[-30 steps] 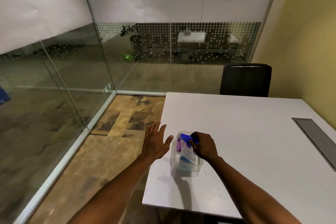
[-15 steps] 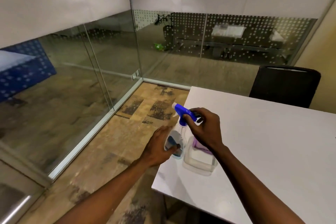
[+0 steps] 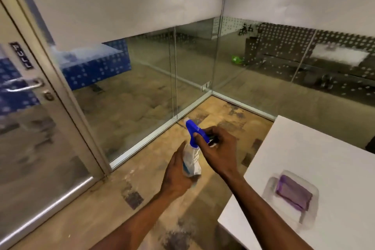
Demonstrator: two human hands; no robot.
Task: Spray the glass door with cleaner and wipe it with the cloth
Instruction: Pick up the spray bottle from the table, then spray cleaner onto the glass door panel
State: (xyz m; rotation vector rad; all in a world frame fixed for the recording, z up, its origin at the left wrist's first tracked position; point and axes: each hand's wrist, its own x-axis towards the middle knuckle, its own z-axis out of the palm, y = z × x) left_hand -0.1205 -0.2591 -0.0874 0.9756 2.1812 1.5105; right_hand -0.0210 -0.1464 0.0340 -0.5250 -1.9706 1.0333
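The spray bottle (image 3: 191,155) is up in the air, over the floor. The left hand (image 3: 176,176) wraps around its body to keep it steady. The right hand (image 3: 216,148) grips the blue top, likely to ready it. The glass door (image 3: 30,128) waits at the left. The purple cloth (image 3: 294,192) lies in a clear tub (image 3: 313,207) on the table (image 3: 304,148).

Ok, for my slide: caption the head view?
Both hands hold spray bottle near glass door.

Glass door (image 3: 30,148) cut off at left edge, blurry; my left hand (image 3: 176,176) hides the spray bottle (image 3: 192,160) base; cloth (image 3: 294,195) smeared.
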